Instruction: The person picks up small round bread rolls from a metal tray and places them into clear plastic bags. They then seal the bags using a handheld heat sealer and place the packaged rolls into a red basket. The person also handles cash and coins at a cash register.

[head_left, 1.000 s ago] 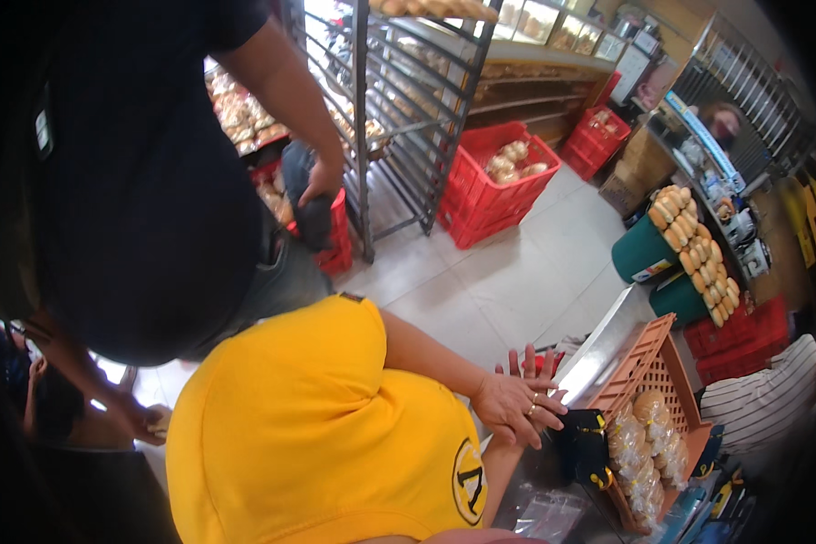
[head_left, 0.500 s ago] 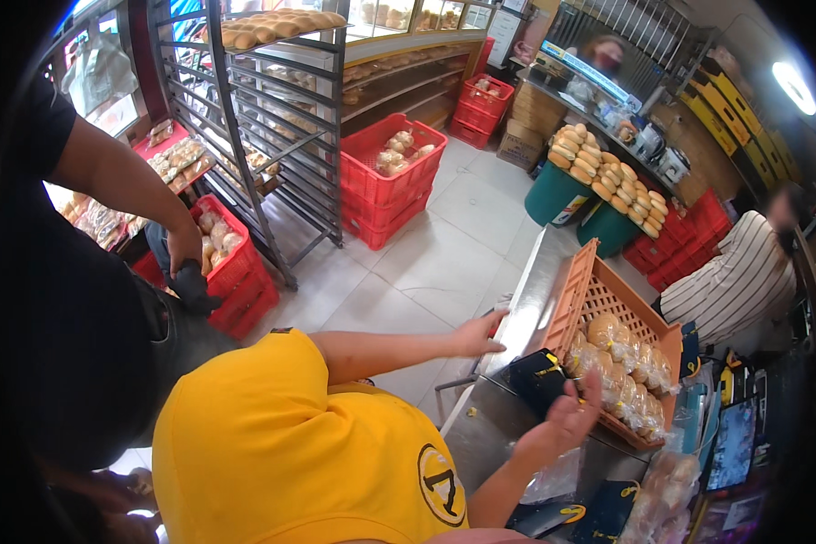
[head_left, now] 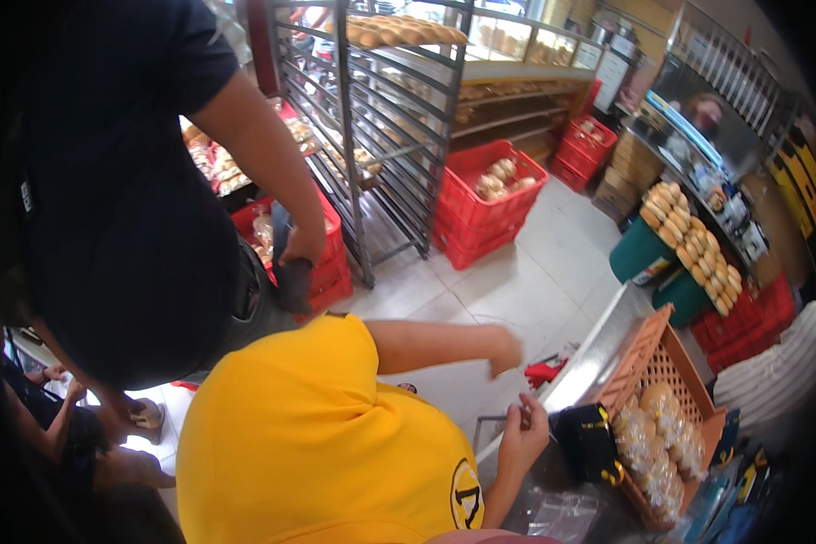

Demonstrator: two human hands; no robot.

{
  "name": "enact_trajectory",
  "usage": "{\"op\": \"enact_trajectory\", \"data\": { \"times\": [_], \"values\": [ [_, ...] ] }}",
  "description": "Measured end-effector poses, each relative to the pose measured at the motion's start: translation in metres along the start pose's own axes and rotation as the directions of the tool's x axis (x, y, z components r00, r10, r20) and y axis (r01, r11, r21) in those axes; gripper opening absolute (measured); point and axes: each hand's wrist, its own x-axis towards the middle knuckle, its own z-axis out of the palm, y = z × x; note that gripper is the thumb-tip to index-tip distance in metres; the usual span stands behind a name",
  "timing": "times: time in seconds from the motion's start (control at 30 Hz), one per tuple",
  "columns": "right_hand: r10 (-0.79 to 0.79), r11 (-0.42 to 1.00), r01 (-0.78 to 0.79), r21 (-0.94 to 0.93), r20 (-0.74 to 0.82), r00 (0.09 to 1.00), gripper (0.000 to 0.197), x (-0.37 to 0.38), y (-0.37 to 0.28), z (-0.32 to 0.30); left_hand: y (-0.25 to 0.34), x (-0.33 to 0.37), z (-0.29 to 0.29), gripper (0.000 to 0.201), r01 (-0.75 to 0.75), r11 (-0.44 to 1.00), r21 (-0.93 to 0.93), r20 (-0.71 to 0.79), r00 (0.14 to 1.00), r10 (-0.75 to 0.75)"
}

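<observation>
My left hand (head_left: 504, 352) hangs over the floor just left of the metal table (head_left: 598, 349), its fingers smeared by motion. Below it, my right hand (head_left: 524, 432) is raised at the table's near edge, fingers bent and apart, with nothing visible in them. A small red object (head_left: 546, 370) shows at the table's left edge, too unclear to name. On the table stands an orange plastic crate (head_left: 627, 363) holding several plastic-bagged breads (head_left: 657, 440). A black case with yellow trim (head_left: 589, 442) sits against it, nearest my right hand. Clear plastic bags (head_left: 562, 515) lie below.
A person in a dark shirt (head_left: 136, 181) stands at my left. A metal rack (head_left: 358, 136) with a bread tray and stacked red crates (head_left: 490, 213) stand ahead. Green bins (head_left: 642, 249) topped with rolls are beyond the table. A person in a striped shirt (head_left: 775, 372) is far right.
The view has swung left, so the scene sits further right. My right hand has drawn back from the crate toward the table's near edge. My left hand has come off the table's edge.
</observation>
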Motion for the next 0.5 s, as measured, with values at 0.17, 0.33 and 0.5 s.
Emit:
{"op": "enact_trajectory", "data": {
  "times": [0.17,0.33,0.5],
  "values": [
    [0.094,0.995,-0.090,-0.049,0.072,0.993,0.030,0.013,0.001,0.001,-0.014,-0.035,0.113,0.050,0.113,0.871,-0.478,-0.187,0.956,-0.226],
    [0.011,1.000,-0.012,0.004,0.214,0.977,0.049,0.069,-0.029,0.029,-0.078,-0.031,0.222,0.057,0.307,0.861,-0.406,0.088,0.951,-0.298],
    [-0.517,0.856,0.372,0.359,0.614,0.597,0.051,0.132,-0.100,0.097,-0.110,-0.082,0.280,0.052,0.393,0.568,-0.723,0.029,0.839,-0.543]
  ]
}}
